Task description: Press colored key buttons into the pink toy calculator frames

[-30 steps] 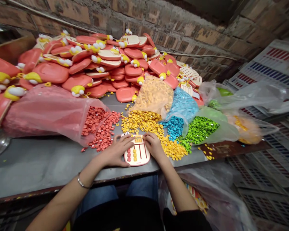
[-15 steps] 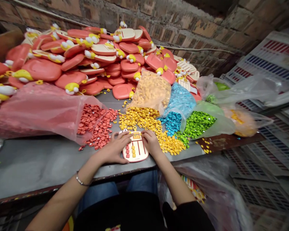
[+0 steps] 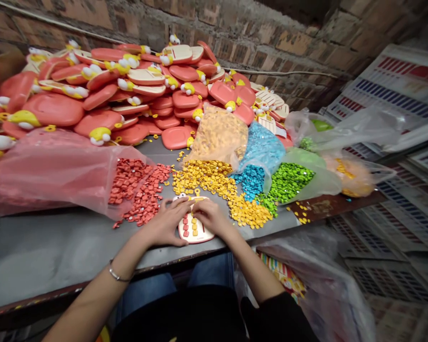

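Note:
A cream toy board (image 3: 204, 234) with a red rim and white bulging eyes lies flat at the table's front edge. Red pieces (image 3: 186, 227) form one column on it and yellow pieces (image 3: 194, 227) another, beside dark slots. My left hand (image 3: 167, 221) grips the board's left side, thumb low and fingers across its upper part. Over the board's upper right, the fingers of my right hand (image 3: 211, 216) are bent together near the left fingertips; whatever they pinch is hidden. Loose yellow pieces (image 3: 251, 212) lie right of the board, red ones (image 3: 142, 202) to its left.
Behind stands a heap of red-backed toy boards (image 3: 53, 107) against a brick wall. Plastic bags spill red, yellow, blue pieces (image 3: 251, 180) and green pieces (image 3: 290, 183) onto the grey table (image 3: 57, 251). Printed sheets (image 3: 388, 104) and a clear plastic bag (image 3: 317, 270) are at the right.
My right hand has moved left from the board's right edge to over its upper middle, covering part of the slots. My left hand keeps its grip. The view has shifted slightly.

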`<state>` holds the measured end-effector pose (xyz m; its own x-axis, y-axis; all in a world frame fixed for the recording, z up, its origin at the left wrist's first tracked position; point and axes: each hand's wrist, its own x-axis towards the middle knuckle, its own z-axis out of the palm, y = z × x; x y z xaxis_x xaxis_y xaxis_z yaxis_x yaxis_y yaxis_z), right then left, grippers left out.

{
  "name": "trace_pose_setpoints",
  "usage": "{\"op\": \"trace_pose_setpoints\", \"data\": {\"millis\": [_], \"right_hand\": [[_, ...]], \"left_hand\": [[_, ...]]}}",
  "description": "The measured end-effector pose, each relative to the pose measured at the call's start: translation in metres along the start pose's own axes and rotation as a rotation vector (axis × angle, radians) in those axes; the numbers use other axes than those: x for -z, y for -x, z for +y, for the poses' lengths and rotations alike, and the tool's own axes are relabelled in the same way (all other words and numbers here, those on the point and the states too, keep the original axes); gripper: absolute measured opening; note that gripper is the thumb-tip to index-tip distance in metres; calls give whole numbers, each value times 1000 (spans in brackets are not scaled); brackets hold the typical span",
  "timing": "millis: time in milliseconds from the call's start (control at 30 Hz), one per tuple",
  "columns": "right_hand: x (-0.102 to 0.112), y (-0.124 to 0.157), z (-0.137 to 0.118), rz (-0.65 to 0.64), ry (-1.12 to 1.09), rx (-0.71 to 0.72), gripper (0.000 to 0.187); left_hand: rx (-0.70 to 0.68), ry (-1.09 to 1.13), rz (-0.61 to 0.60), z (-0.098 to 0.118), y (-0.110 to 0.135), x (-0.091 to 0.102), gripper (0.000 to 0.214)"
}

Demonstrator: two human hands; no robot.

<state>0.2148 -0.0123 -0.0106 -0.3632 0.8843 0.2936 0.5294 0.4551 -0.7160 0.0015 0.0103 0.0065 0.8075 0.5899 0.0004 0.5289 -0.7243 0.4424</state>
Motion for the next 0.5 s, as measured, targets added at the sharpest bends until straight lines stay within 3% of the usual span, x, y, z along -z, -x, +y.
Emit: {"op": "trace_pose_setpoints", "data": {"millis": [100, 167, 267, 367, 433, 500], "right_hand": [[9, 5, -8, -71, -80, -15, 7], [24, 16, -8, -22, -104, -66, 12], [57, 33, 8, 232, 2, -176, 13], [90, 40, 42, 483, 292, -283, 16], [105, 37, 66, 466, 503, -337, 20], [112, 32, 85, 314, 657, -379, 22]], "left_hand": [[1, -10, 3, -1, 0, 0, 97], [-6, -15, 6, -2, 1, -1, 94], [-30, -20, 6, -4, 1, -3, 87], [-50, -16, 3, -7, 1, -5, 82], [-52, -10, 0, -9, 0, -6, 83], [-54, -2, -8, -11, 0, -6, 86]]}}
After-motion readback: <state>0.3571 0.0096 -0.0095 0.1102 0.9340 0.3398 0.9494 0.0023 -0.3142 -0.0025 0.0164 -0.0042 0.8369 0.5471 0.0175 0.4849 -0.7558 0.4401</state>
